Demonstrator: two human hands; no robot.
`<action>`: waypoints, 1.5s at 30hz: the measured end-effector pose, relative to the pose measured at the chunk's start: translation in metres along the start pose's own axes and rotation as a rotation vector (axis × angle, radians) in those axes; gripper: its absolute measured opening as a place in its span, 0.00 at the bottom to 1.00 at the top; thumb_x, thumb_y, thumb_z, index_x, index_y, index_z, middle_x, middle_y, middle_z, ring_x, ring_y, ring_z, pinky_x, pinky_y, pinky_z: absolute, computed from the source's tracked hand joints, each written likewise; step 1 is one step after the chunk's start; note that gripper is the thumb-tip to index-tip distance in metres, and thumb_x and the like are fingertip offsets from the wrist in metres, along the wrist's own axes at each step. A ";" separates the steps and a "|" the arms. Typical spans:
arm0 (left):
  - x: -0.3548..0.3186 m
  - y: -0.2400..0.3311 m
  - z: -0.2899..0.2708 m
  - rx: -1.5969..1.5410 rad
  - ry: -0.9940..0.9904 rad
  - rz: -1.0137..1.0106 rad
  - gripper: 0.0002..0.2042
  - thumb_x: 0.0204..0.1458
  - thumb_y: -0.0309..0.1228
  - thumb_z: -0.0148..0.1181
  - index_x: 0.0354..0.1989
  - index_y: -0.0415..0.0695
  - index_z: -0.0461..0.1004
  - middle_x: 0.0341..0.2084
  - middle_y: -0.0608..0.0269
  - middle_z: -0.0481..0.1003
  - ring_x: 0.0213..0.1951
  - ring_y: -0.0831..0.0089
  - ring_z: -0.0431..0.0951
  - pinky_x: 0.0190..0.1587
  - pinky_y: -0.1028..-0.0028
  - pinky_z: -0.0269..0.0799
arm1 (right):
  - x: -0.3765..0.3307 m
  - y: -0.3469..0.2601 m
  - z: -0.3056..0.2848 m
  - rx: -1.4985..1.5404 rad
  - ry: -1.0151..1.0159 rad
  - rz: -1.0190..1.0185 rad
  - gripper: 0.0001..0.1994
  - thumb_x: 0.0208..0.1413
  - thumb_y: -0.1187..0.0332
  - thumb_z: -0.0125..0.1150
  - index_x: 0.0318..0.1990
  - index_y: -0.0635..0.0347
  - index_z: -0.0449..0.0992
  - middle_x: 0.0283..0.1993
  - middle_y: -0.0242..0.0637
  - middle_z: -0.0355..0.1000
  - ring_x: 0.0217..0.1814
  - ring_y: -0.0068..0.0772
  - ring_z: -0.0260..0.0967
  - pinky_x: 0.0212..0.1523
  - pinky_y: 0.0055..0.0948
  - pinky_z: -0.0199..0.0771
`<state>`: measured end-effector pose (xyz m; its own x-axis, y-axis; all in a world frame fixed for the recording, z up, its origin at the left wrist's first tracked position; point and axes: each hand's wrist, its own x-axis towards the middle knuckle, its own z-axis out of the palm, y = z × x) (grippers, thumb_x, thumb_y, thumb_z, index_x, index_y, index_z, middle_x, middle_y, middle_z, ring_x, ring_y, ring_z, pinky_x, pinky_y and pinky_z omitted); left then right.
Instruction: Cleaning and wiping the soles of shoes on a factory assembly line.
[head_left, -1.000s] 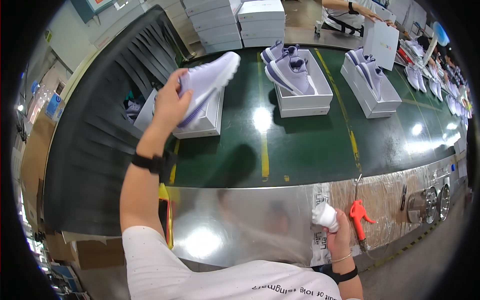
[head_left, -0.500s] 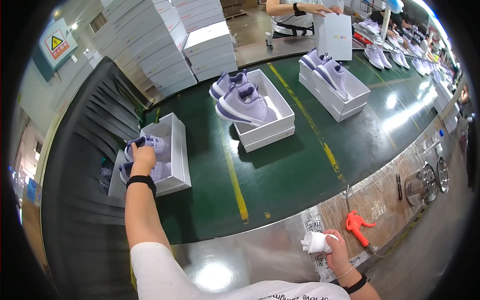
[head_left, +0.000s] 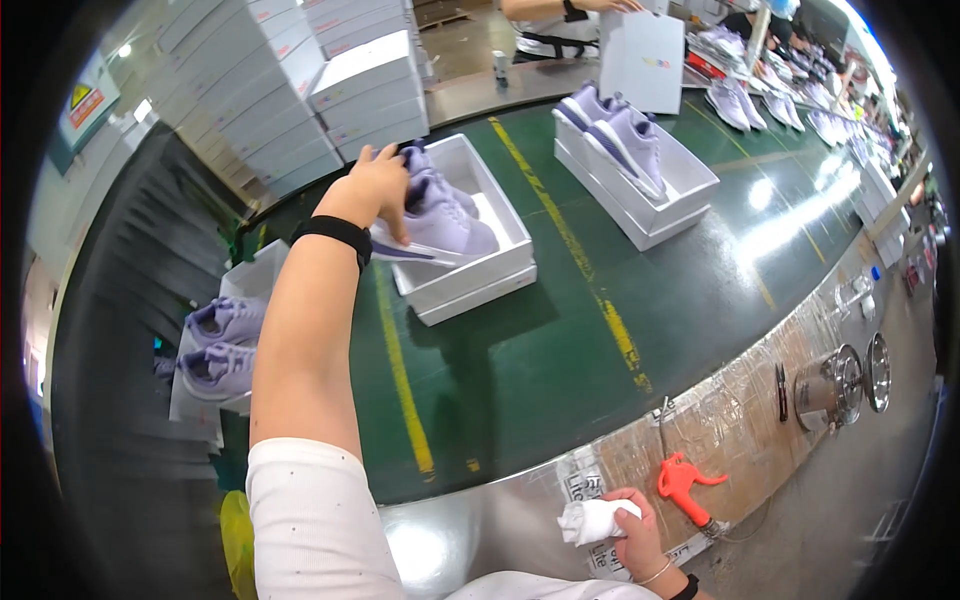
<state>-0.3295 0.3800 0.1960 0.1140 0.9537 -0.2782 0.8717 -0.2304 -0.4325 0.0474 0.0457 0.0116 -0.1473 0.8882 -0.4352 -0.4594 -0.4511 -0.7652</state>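
Observation:
My left hand [head_left: 378, 190] is at the heels of a pair of lavender sneakers [head_left: 448, 225] in the middle white shoebox [head_left: 475, 290]. Its fingers are spread, and the thumb reaches down beside the nearer heel. The wrist has a black band. In my right hand [head_left: 637, 535], low at the front, is a rolled white wad [head_left: 590, 522]; whether it is paper or cloth I cannot tell. A second lavender pair [head_left: 222, 345] sits in a white shoebox at the far left, partly behind my left arm. Another pair [head_left: 625, 140] rests heels up in a shoebox farther right.
The boxes stand on a green conveyor belt [head_left: 500, 410] with yellow lines. An orange air gun [head_left: 685, 485] and black snips [head_left: 781, 390] lie on the near ledge. Shoeboxes [head_left: 365, 85] are stacked behind. Across the belt, a person's hand holds an upright white box [head_left: 640, 65].
My left hand has left the sneakers in the left box and moved right to those in the middle box. The whole view has shifted; my right hand still holds the wad.

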 end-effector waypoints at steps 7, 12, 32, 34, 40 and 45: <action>0.012 0.017 0.016 0.270 -0.086 -0.054 0.40 0.13 0.61 0.68 0.36 0.41 0.78 0.39 0.52 0.75 0.47 0.58 0.72 0.63 0.54 0.40 | 0.001 -0.002 -0.016 -0.067 -0.096 0.009 0.13 0.51 0.68 0.55 0.44 0.62 0.68 0.39 0.32 0.70 0.42 0.19 0.64 0.44 0.21 0.65; -0.077 0.027 -0.034 0.153 -0.004 -0.076 0.31 0.23 0.60 0.65 0.19 0.38 0.77 0.21 0.49 0.75 0.29 0.60 0.77 0.35 0.64 0.70 | 0.009 -0.001 -0.020 -0.155 -0.194 -0.137 0.13 0.52 0.71 0.54 0.46 0.60 0.68 0.41 0.29 0.68 0.46 0.19 0.62 0.47 0.22 0.63; -0.387 0.340 0.125 -3.131 -0.068 -0.407 0.21 0.57 0.39 0.43 0.54 0.39 0.64 0.50 0.53 0.69 0.50 0.59 0.71 0.54 0.58 0.67 | -0.083 -0.065 -0.068 -0.393 -0.088 -0.448 0.09 0.48 0.71 0.62 0.37 0.58 0.72 0.35 0.29 0.71 0.37 0.19 0.67 0.38 0.21 0.68; -0.390 0.344 0.126 -3.153 -0.102 -0.376 0.21 0.57 0.40 0.43 0.54 0.39 0.64 0.50 0.52 0.69 0.51 0.58 0.71 0.54 0.57 0.66 | -0.093 -0.057 -0.048 -0.692 -0.233 -0.741 0.11 0.42 0.71 0.65 0.35 0.58 0.72 0.34 0.36 0.70 0.37 0.30 0.69 0.40 0.26 0.69; -0.387 0.333 0.129 -3.093 -0.199 -0.555 0.21 0.57 0.40 0.43 0.53 0.40 0.66 0.49 0.53 0.70 0.49 0.58 0.72 0.52 0.57 0.68 | -0.058 -0.048 -0.010 -0.925 -0.304 -0.936 0.09 0.38 0.69 0.63 0.29 0.56 0.71 0.34 0.41 0.68 0.37 0.43 0.67 0.39 0.36 0.69; -0.375 0.338 0.122 -3.155 -0.147 -0.532 0.19 0.58 0.38 0.42 0.52 0.40 0.66 0.48 0.54 0.71 0.48 0.62 0.73 0.51 0.60 0.70 | -0.006 -0.057 -0.019 -1.004 -0.251 -0.767 0.09 0.38 0.69 0.64 0.29 0.56 0.72 0.31 0.41 0.69 0.37 0.42 0.67 0.39 0.34 0.68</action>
<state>-0.1364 -0.0795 0.0496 0.0404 0.8114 -0.5831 -0.8934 0.2906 0.3425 0.0912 0.0649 0.0490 -0.3498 0.8909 0.2896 0.3411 0.4091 -0.8464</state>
